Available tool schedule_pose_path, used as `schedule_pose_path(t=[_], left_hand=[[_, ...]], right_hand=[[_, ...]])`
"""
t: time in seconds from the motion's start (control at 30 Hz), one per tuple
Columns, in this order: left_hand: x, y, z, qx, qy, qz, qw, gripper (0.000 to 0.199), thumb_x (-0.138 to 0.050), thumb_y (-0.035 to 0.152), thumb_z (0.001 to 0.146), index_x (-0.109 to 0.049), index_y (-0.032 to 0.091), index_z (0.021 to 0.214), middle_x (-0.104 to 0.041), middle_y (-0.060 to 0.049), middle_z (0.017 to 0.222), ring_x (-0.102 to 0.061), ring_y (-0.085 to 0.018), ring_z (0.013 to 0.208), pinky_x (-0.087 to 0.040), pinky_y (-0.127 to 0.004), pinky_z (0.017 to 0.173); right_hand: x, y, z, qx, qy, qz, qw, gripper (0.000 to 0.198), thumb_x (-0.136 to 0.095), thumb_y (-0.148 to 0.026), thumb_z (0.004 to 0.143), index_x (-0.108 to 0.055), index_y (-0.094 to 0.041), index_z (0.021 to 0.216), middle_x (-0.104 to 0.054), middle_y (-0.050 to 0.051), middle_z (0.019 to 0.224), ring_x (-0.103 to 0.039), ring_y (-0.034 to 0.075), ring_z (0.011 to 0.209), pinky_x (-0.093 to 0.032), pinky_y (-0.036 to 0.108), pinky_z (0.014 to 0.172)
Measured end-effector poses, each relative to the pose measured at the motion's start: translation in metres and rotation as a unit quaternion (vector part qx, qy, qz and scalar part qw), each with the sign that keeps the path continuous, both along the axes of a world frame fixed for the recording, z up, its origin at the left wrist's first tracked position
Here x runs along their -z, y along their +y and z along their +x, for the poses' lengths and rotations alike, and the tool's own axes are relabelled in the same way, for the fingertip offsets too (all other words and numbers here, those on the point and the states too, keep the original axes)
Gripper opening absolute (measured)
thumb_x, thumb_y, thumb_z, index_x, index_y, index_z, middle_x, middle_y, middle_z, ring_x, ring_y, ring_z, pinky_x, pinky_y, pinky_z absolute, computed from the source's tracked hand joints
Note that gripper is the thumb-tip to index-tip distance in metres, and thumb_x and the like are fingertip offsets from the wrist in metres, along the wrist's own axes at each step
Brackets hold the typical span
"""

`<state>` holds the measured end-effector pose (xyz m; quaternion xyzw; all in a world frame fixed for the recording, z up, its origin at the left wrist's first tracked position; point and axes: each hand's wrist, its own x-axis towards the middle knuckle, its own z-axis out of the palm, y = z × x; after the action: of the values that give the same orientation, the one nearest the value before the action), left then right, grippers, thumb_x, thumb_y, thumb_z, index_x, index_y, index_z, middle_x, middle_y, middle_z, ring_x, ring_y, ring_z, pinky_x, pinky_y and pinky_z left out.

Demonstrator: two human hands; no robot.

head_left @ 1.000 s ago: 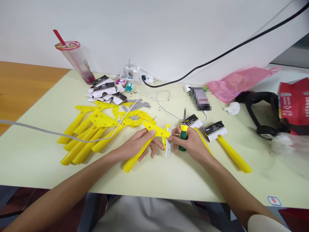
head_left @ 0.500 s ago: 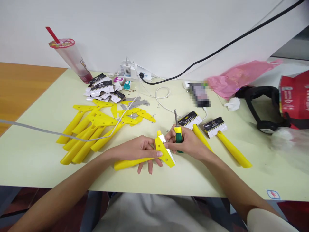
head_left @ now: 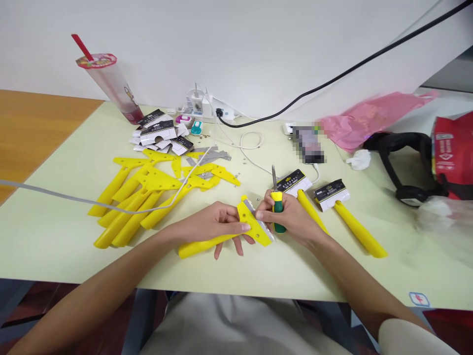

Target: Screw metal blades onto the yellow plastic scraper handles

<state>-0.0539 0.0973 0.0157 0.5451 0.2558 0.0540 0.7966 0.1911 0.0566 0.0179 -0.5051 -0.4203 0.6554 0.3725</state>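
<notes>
A yellow scraper (head_left: 207,245) is gripped in my left hand (head_left: 212,222), thumb on its flat head and handle pointing left. Along the head's right edge runs a shiny metal blade (head_left: 264,228). My right hand (head_left: 291,217) is closed around a green and yellow screwdriver (head_left: 278,209), its shaft pointing up. The right thumb and fingertips touch the blade edge; the fingers behind are partly hidden. Left of my hands lies a pile of yellow scraper handles (head_left: 144,197). Grey metal blades (head_left: 214,157) lie behind them. To the right are two scrapers with card sleeves (head_left: 330,195).
Black and white card sleeves (head_left: 158,130) are heaped at the back left beside a leaning drink cup (head_left: 111,88). A white cable (head_left: 254,159) runs to a phone (head_left: 309,144). A pink bag (head_left: 369,123), black straps (head_left: 388,158) and a red bag (head_left: 453,153) are at right.
The scraper head has shifted slightly right and up in my left hand's grip, and its blade has tilted. My right hand stays at the blade, still holding the screwdriver. The camera view has shifted slightly.
</notes>
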Motion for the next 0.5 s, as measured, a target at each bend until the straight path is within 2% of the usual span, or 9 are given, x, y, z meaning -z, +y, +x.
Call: schedule_pose_path(t=[0.37,0.5], left_hand=[[0.0048,-0.0024,0.0028,-0.01,0.007,-0.002,1.0,0.05,-0.075,0.06,0.096,-0.062,0.017,0.118,-0.08,-0.021,0.122,-0.083,-0.029,0.097,-0.054,-0.021,0.047],[0.0083,-0.0027,0.0033,-0.029,-0.001,0.001,1.0,0.052,-0.075,0.059,0.097,-0.059,0.018,0.124,-0.08,-0.022,0.124,-0.084,-0.028,0.093,-0.054,-0.022,0.048]], right_hand=[[0.0069,-0.0031,-0.0035,0.002,-0.078,0.045,0.996,0.071,-0.102,-0.057,0.062,-0.039,-0.026,0.076,-0.07,-0.004,0.067,-0.061,0.016,0.053,-0.05,0.032,0.053],[0.0038,-0.0015,-0.0008,-0.005,-0.099,0.059,0.993,0.067,-0.101,-0.056,0.065,-0.042,-0.026,0.075,-0.068,-0.004,0.066,-0.061,0.016,0.053,-0.047,0.031,0.053]])
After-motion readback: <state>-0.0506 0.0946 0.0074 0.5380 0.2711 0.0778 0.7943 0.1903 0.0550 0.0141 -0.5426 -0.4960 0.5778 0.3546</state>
